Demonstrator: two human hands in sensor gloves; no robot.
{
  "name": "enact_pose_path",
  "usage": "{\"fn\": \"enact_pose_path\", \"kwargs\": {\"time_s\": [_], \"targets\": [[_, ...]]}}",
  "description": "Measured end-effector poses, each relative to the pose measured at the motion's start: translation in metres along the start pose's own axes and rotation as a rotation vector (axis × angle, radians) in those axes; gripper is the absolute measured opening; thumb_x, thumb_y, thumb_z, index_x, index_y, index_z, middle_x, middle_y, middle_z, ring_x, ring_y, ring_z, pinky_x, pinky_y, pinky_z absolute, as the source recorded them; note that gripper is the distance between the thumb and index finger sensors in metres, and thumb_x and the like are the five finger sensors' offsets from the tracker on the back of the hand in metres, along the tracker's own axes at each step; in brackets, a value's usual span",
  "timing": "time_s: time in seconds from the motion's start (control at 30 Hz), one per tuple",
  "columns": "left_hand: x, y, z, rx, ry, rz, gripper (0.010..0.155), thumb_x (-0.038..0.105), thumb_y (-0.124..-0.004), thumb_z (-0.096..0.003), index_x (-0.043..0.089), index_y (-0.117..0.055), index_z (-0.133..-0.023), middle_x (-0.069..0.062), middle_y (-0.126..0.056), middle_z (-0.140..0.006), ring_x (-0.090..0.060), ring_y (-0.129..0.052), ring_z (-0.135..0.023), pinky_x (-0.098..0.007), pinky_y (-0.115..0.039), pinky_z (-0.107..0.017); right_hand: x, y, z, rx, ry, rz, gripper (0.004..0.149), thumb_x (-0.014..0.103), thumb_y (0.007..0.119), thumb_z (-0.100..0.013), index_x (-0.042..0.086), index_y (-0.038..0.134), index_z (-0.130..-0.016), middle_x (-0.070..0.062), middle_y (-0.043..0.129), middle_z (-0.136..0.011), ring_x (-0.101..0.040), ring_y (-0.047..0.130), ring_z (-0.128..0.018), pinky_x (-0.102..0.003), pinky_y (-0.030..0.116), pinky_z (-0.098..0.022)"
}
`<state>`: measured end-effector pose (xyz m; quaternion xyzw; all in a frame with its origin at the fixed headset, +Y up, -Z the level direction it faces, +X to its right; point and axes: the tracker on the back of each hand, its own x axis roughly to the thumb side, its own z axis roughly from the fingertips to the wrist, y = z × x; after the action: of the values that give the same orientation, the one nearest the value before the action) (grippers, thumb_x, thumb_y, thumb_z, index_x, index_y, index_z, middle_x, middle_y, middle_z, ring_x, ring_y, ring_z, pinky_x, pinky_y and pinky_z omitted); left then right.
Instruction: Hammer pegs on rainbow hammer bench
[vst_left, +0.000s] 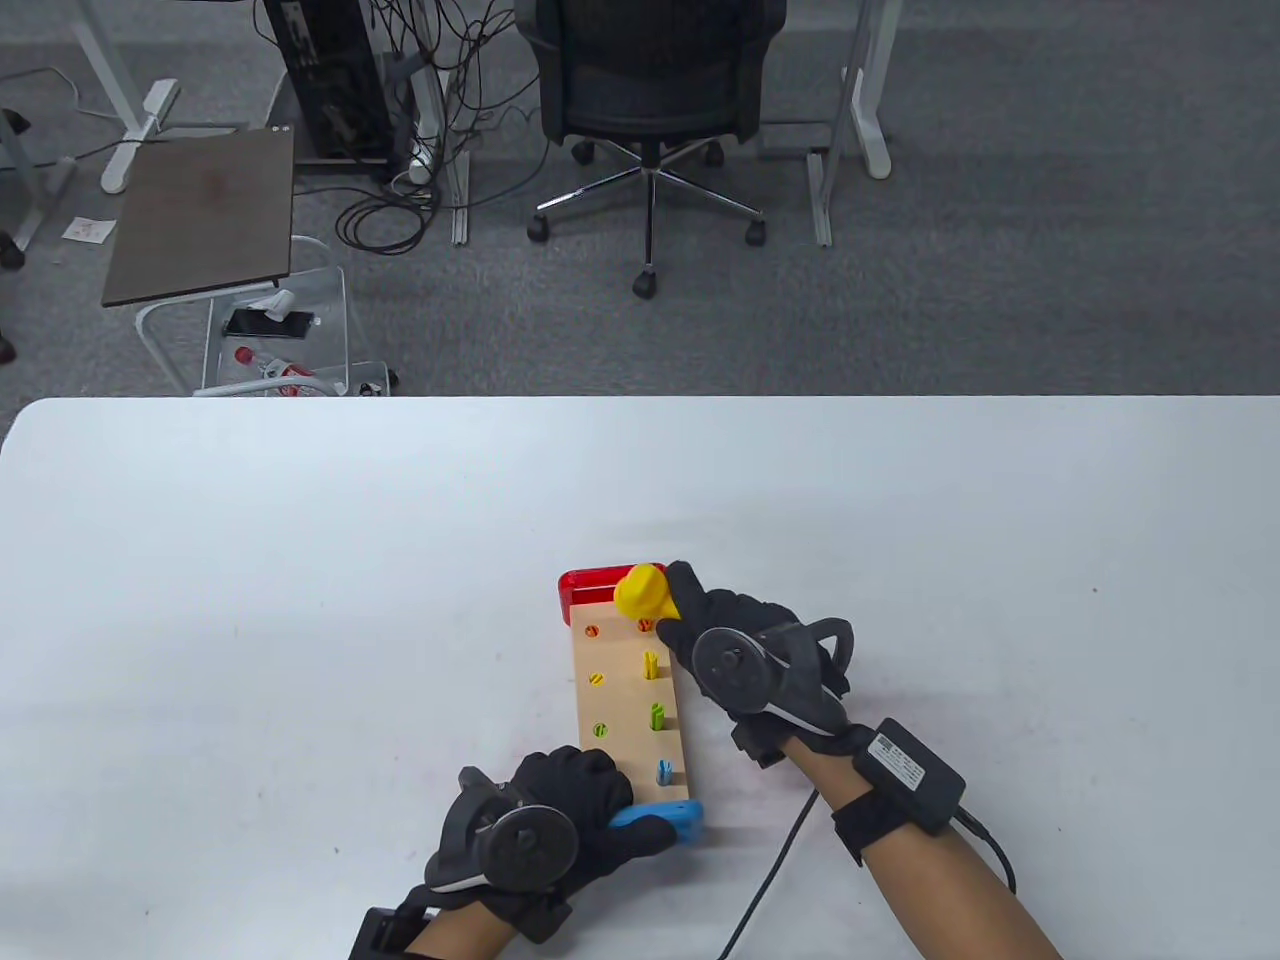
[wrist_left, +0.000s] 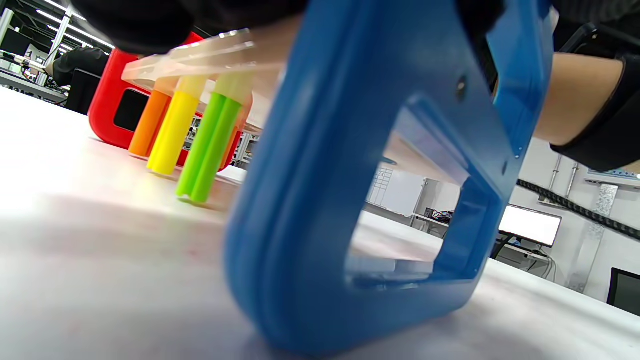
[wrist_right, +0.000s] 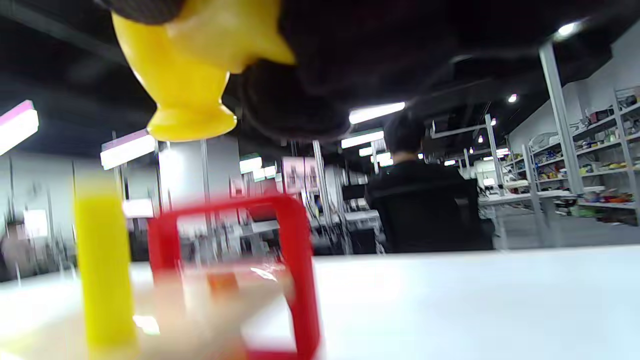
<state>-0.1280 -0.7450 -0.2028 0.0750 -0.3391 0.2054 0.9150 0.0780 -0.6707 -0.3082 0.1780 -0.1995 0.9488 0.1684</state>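
Note:
The hammer bench (vst_left: 622, 712) is a wooden top with a red end leg (vst_left: 592, 587) at the far end and a blue end leg (vst_left: 662, 820) at the near end. In the left row the orange, yellow and green pegs sit flush. In the right row the yellow peg (vst_left: 651, 664), green peg (vst_left: 657, 716) and blue peg (vst_left: 665, 771) stand up. My left hand (vst_left: 560, 820) grips the blue leg (wrist_left: 360, 165). My right hand (vst_left: 735, 650) holds the yellow hammer (vst_left: 643, 592), its head (wrist_right: 192, 75) just above the far right orange peg (vst_left: 645, 625).
The white table (vst_left: 250, 600) stretches wide on both sides of the bench. A black cable (vst_left: 775, 880) runs from my right wrist toward the near edge. Beyond the table are an office chair (vst_left: 650, 90) and a small side table (vst_left: 205, 215).

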Motion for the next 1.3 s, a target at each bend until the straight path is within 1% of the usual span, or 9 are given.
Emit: {"fn": "enact_pose_path", "kwargs": {"time_s": [0.23,0.33,0.4,0.77,0.83,0.87,0.93,0.97,1.3], "targets": [[0.000,0.000,0.000,0.000,0.000,0.003,0.056,0.078,-0.060,-0.0543,0.028,-0.087,-0.055,0.001,-0.087,-0.058,-0.020,-0.083,-0.034,-0.056,-0.081,-0.042,0.004,-0.006,0.003,-0.124,-0.049,-0.031,0.064,0.054,0.054,-0.045,0.024,0.052,-0.102,-0.004,0.094,-0.068,-0.016,0.096,-0.028,-0.034,0.088,-0.022],[0.000,0.000,0.000,0.000,0.000,0.002,0.056,0.078,-0.060,-0.0544,0.028,-0.086,-0.055,0.001,-0.087,-0.058,-0.020,-0.083,-0.034,-0.056,-0.081,-0.042,-0.001,0.072,0.008,0.424,0.036,0.286,0.066,0.058,0.052,-0.041,0.027,0.053,-0.100,0.005,0.098,-0.063,-0.007,0.099,-0.022,-0.026,0.093,-0.017],[-0.001,0.000,0.000,0.000,0.001,0.003,0.056,0.078,-0.060,-0.0543,0.028,-0.086,-0.055,0.001,-0.087,-0.058,-0.020,-0.083,-0.034,-0.056,-0.081,-0.042,-0.001,0.048,0.007,0.167,-0.005,0.081,0.064,0.050,0.065,-0.043,0.016,0.068,-0.097,-0.011,0.101,-0.055,-0.020,0.095,-0.015,-0.038,0.085,-0.011],[-0.001,0.000,0.000,-0.001,0.002,0.006,0.056,0.078,-0.060,-0.0543,0.028,-0.086,-0.056,0.001,-0.087,-0.058,-0.020,-0.083,-0.034,-0.056,-0.081,-0.042,0.001,-0.003,0.006,-0.121,-0.022,-0.070,0.064,0.055,0.055,-0.045,0.024,0.053,-0.102,-0.002,0.094,-0.067,-0.015,0.096,-0.028,-0.033,0.088,-0.022],[-0.001,0.000,0.000,-0.003,0.002,0.006,0.056,0.078,-0.060,-0.0544,0.028,-0.086,-0.056,0.001,-0.087,-0.058,-0.020,-0.083,-0.034,-0.056,-0.081,-0.042,-0.001,0.034,0.010,0.102,-0.034,0.046,0.063,0.053,0.060,-0.045,0.022,0.061,-0.100,-0.006,0.098,-0.061,-0.017,0.095,-0.022,-0.035,0.086,-0.017],[-0.001,-0.001,0.000,-0.007,0.006,0.006,0.056,0.078,-0.060,-0.0544,0.028,-0.086,-0.056,0.001,-0.087,-0.058,-0.020,-0.083,-0.034,-0.056,-0.081,-0.042,-0.009,0.061,0.015,0.394,0.062,0.320,0.065,0.052,0.059,-0.043,0.019,0.062,-0.099,-0.008,0.100,-0.060,-0.019,0.096,-0.018,-0.036,0.086,-0.013],[-0.001,0.000,0.000,-0.009,0.008,0.011,0.056,0.078,-0.060,-0.0540,0.028,-0.086,-0.056,0.001,-0.087,-0.058,-0.020,-0.083,-0.035,-0.056,-0.081,-0.042,-0.003,0.045,0.013,0.110,-0.031,0.098,0.064,0.052,0.066,-0.043,0.019,0.069,-0.097,-0.009,0.102,-0.055,-0.018,0.094,-0.015,-0.036,0.085,-0.011],[-0.001,0.000,0.000,-0.013,0.012,0.012,0.056,0.078,-0.060,-0.0541,0.028,-0.086,-0.056,0.001,-0.086,-0.059,-0.020,-0.083,-0.035,-0.057,-0.080,-0.042,-0.003,0.038,0.014,0.227,-0.012,0.144,0.063,0.054,0.063,-0.045,0.023,0.064,-0.099,-0.006,0.099,-0.060,-0.016,0.095,-0.020,-0.034,0.086,-0.016],[-0.001,-0.001,0.000,-0.014,0.010,0.012,0.056,0.078,-0.060,-0.0541,0.028,-0.086,-0.056,0.001,-0.087,-0.059,-0.020,-0.083,-0.035,-0.057,-0.080,-0.042,-0.008,0.000,0.008,-0.079,-0.002,-0.083,0.065,0.053,0.057,-0.046,0.024,0.048,-0.103,-0.003,0.092,-0.072,-0.016,0.096,-0.032,-0.034,0.088,-0.026]]}}
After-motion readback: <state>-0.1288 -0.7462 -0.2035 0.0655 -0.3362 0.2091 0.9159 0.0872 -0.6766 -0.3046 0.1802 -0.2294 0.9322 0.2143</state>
